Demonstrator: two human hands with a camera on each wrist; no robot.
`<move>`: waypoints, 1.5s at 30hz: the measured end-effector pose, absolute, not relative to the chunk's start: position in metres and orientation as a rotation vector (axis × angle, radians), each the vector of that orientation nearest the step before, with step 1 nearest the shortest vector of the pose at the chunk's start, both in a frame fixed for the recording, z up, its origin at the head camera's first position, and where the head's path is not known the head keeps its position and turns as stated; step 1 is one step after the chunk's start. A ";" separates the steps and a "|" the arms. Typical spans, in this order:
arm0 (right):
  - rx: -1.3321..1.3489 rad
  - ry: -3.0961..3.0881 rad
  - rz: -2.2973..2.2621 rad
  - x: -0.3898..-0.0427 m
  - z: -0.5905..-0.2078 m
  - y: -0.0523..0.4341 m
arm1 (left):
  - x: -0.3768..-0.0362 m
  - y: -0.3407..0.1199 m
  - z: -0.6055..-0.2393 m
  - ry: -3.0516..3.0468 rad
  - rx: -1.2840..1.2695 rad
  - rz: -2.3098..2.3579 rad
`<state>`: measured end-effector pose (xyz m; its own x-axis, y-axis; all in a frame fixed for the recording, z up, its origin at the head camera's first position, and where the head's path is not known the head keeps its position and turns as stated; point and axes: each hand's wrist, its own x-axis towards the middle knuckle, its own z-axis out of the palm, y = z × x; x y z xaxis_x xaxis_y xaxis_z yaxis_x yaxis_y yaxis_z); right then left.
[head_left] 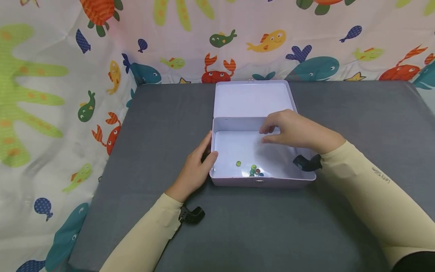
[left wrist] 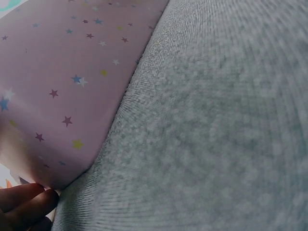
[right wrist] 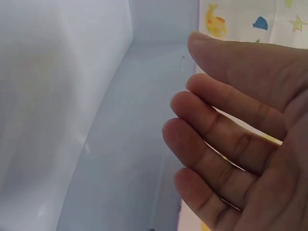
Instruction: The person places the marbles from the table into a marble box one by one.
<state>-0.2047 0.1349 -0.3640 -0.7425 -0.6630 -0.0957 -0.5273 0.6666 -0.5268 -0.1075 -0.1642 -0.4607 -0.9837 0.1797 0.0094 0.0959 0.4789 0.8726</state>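
A shallow lilac metal box (head_left: 234,147) has its lid (head_left: 253,99) folded back. In the head view, several small glass marbles (head_left: 253,167), green, blue and reddish-brown, lie inside near the front wall. My left hand (head_left: 194,170) rests against the box's left side, its thumb at the rim and its fingers along the outer wall. The left wrist view shows those fingertips (left wrist: 45,199) at the lower corner of the star-printed wall (left wrist: 72,91). Over the right half of the box, my right hand (head_left: 293,130) has its fingers loosely bent and parted from the thumb, holding nothing.
The box stands on a grey cloth-covered table (head_left: 163,124). Behind and to the left hangs a white curtain (head_left: 190,22) printed with sea animals. A black wrist strap (head_left: 307,163) on the right arm hangs over the box's right rim.
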 end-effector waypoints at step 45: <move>-0.363 2.812 -0.835 -0.167 -0.365 0.267 | -0.106 -0.161 -0.460 2.646 0.213 1.527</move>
<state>-0.1672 0.2666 -0.3647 -0.9529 -0.2837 -0.1068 -0.1794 0.8118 -0.5557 -0.1056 -0.1613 -0.4597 -0.9873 0.1591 0.0011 0.0806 0.4941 0.8657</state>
